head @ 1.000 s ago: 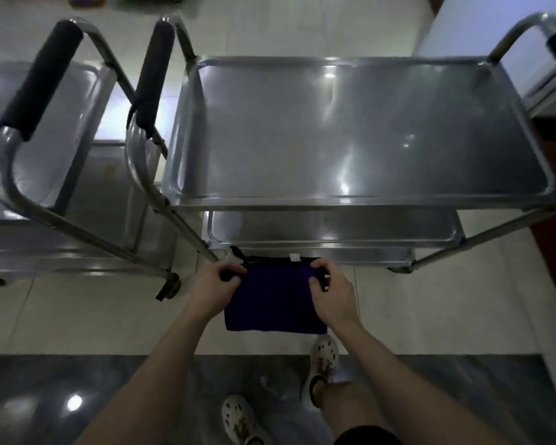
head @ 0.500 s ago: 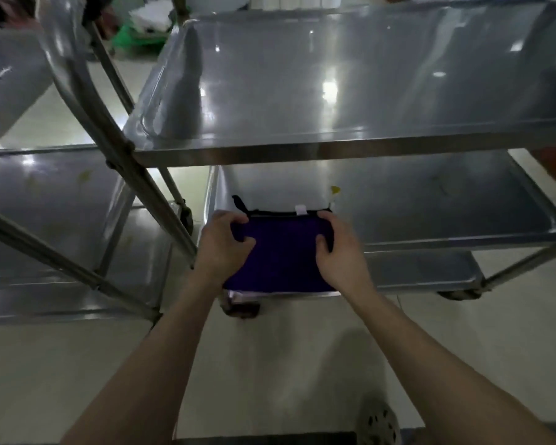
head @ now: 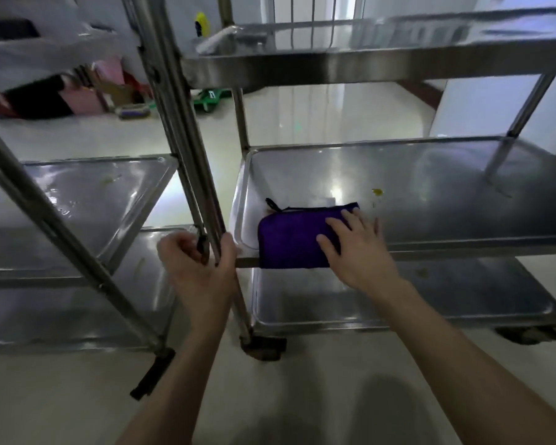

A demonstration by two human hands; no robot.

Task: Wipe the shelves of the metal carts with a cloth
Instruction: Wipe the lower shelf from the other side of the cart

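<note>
Cloth (head: 289,242) half-hidden under right hand (head: 360,252), fingers spread; left hand (head: 199,268) fingers clamp blurred post (head: 182,139).

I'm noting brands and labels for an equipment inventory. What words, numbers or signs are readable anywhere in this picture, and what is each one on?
No text here is legible.
White marks on the green object on the floor: too blurred to read.
Dark mark on the yellow item at the back: too small to read.
The purple cloth: no print visible.
The cart shelves: no label or number visible.
</note>
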